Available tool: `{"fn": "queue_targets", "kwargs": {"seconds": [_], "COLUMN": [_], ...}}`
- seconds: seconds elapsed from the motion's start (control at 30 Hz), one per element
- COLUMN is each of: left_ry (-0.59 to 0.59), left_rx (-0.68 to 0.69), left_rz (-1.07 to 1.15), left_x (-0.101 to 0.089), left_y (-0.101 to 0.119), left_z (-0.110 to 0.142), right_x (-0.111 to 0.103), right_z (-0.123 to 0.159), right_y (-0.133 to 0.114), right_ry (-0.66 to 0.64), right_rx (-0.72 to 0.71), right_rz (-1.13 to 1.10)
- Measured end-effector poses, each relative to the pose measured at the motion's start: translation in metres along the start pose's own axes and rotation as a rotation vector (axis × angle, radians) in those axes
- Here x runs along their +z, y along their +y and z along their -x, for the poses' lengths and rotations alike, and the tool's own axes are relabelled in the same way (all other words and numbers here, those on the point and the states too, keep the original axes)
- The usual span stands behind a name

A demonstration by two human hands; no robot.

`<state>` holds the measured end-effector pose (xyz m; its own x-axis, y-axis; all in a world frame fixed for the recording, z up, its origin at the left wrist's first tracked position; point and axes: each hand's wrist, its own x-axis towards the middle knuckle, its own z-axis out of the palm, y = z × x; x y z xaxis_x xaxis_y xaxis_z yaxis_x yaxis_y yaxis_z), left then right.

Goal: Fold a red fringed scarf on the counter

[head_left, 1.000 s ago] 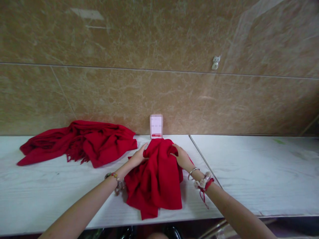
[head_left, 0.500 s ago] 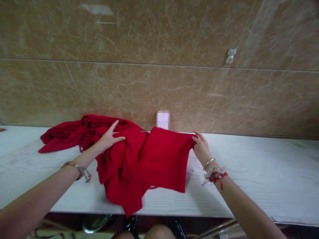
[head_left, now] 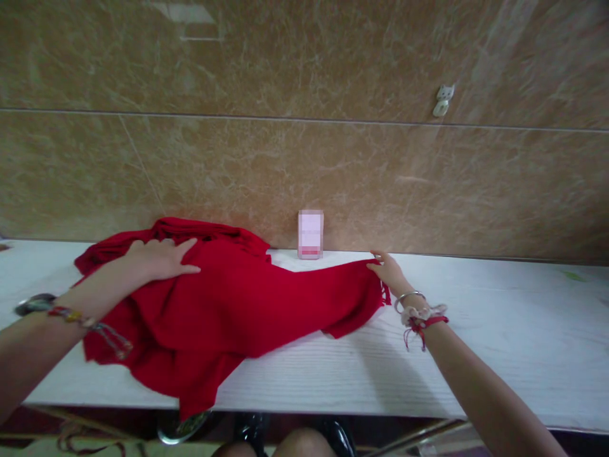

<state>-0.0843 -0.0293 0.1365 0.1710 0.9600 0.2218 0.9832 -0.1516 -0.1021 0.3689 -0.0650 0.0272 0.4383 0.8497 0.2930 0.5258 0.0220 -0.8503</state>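
Observation:
A red fringed scarf [head_left: 266,304] lies rumpled across the white shelf, a corner of it hanging over the front edge. My left hand [head_left: 159,259] rests on the bunched left part, thumb and forefinger spread apart; its other fingers are partly hidden. At the right end, my right hand [head_left: 387,271] pinches the upper corner between thumb and fingers. Between the two hands the cloth is drawn out sideways, its upper edge fairly straight. Fringe shows just below my right fingers. More folds of red cloth pile up behind my left hand, against the wall.
A phone [head_left: 311,235] leans upright on the brown marble wall [head_left: 304,171] behind the scarf. Higher up sits a small white cat-shaped hook [head_left: 444,100]. The white shelf [head_left: 499,330] runs across the view. Below its front edge are a round metal-rimmed dish [head_left: 178,433] and my knees.
My left hand has moved left, and the cloth under it has shifted left too. The scarf is stretched longer between my hands. My right hand stays at the right corner, slightly further right.

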Motion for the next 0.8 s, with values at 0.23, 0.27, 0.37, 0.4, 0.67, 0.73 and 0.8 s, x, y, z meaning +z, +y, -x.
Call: {"fn": "queue_targets", "kwargs": {"seconds": [0.23, 0.27, 0.37, 0.4, 0.67, 0.73, 0.8], "left_ry": [-0.177, -0.196, -0.227, -0.217, -0.1, -0.077, -0.032], "left_rx": [0.279, 0.334, 0.421, 0.431, 0.378, 0.336, 0.264], "left_rz": [-0.085, -0.053, 0.024, 0.038, 0.077, 0.079, 0.081], "left_x": [0.031, 0.04, 0.068, 0.076, 0.096, 0.094, 0.092], "left_y": [0.113, 0.122, 0.138, 0.14, 0.159, 0.165, 0.17], "left_z": [0.022, 0.021, 0.013, 0.009, -0.038, -0.046, -0.048], "right_x": [0.028, 0.03, 0.03, 0.028, 0.015, 0.016, 0.02], "right_z": [0.058, 0.067, 0.087, 0.09, 0.074, 0.064, 0.056], "right_y": [-0.009, -0.01, -0.008, -0.006, -0.001, -0.003, -0.002], "right_ry": [-0.247, -0.301, -0.427, -0.463, -0.6, -0.553, -0.466], "right_rx": [-0.471, -0.498, -0.494, -0.488, -0.567, -0.564, -0.552], "right_rz": [0.603, 0.631, 0.711, 0.728, 0.632, 0.617, 0.629]}}
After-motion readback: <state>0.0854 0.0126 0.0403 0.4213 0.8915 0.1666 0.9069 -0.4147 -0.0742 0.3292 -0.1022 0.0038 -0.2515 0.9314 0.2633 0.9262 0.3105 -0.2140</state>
